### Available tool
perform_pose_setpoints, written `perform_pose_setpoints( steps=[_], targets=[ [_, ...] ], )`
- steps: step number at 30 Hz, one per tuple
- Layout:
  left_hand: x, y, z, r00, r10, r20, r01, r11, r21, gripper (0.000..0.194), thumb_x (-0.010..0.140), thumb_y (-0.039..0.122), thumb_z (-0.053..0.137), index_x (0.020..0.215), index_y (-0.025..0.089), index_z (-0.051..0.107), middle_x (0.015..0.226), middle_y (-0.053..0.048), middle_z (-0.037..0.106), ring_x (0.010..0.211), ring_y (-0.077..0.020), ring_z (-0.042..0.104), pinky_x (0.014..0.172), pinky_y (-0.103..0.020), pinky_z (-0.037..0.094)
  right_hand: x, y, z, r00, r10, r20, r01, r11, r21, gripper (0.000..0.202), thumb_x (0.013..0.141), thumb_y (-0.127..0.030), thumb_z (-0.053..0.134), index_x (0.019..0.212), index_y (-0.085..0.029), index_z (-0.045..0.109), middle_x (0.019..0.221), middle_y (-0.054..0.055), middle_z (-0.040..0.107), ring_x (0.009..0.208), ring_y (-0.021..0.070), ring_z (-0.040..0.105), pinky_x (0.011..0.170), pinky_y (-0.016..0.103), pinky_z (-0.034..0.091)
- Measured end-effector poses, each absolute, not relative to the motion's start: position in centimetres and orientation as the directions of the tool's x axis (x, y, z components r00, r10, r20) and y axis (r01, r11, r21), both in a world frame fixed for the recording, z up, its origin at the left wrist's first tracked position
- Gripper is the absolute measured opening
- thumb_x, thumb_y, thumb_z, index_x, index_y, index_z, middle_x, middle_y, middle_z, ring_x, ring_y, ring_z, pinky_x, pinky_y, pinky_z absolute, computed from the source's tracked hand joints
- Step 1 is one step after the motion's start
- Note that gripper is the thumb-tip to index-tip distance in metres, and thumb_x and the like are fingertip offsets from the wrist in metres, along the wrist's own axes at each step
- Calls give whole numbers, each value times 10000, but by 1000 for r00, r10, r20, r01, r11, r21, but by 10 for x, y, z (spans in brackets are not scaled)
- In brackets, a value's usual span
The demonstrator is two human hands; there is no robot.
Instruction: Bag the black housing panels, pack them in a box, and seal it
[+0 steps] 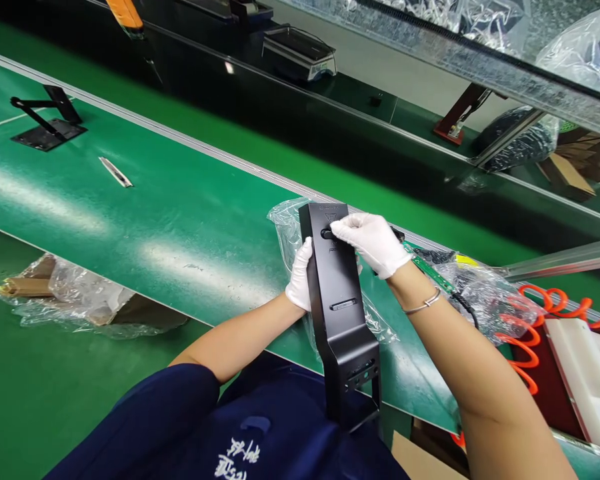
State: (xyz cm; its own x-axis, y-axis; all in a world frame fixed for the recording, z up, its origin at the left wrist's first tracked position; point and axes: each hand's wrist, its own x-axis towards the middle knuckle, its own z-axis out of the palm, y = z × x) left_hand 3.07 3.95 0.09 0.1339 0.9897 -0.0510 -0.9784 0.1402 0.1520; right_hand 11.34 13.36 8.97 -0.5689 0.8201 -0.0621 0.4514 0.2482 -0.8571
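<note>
Navy shirt (280,417) nearest; keep the black slotted housing (334,283) steadily clasped in the left grip (299,280), bunched right grip (374,244) square to the oval slot (326,234) just beside, contents impossible to tell.

White gloves (377,245) cover both hands (299,277), with a navy shirt (180,417) and slim bracelet (423,305).

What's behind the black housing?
Clear plastic shows past both sides, against the green bench. The housing covers whatever lies directly behind it, including most fingers of the left hand.
</note>
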Motion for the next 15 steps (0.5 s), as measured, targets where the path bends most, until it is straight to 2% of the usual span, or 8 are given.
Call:
perform_pose_setpoints(
  steps=[5,10,13,15],
  targets=[
    [31,40,-1,130,991,-31,-976,133,170,634,908,668,431,1117,126,685,993,-118,764,993,-298,716,1005,-470,515,111,133,94,-557,830,-34,545,334,-769,331,809,-399,635,577,-196,515,523,-42,472,526,114,422,541,273,312],
    [32,43,-6,-16,996,-85,-994,-7,105,484,979,515,420,1128,141,688,1064,-72,767,969,-221,724,972,-359,534,105,131,90,-521,853,14,625,393,-675,252,817,-342,623,639,-199,516,568,-46,508,561,121,470,602,281,371],
    [31,43,-7,-25,997,-73,-995,-18,101,481,962,518,461,1192,150,669,1111,-70,755,1028,-234,710,1001,-364,515,106,137,83,-449,888,95,557,361,-748,194,775,-348,674,835,-194,571,698,-30,580,640,139,541,675,295,450],
    [29,42,-5,66,997,-33,-988,70,141,608,913,617,480,1240,131,645,1126,-111,742,1061,-285,698,1007,-424,511,111,142,79,-398,905,147,437,329,-837,349,777,-393,688,1035,-184,580,909,27,649,792,163,609,777,317,505]
  ],
)
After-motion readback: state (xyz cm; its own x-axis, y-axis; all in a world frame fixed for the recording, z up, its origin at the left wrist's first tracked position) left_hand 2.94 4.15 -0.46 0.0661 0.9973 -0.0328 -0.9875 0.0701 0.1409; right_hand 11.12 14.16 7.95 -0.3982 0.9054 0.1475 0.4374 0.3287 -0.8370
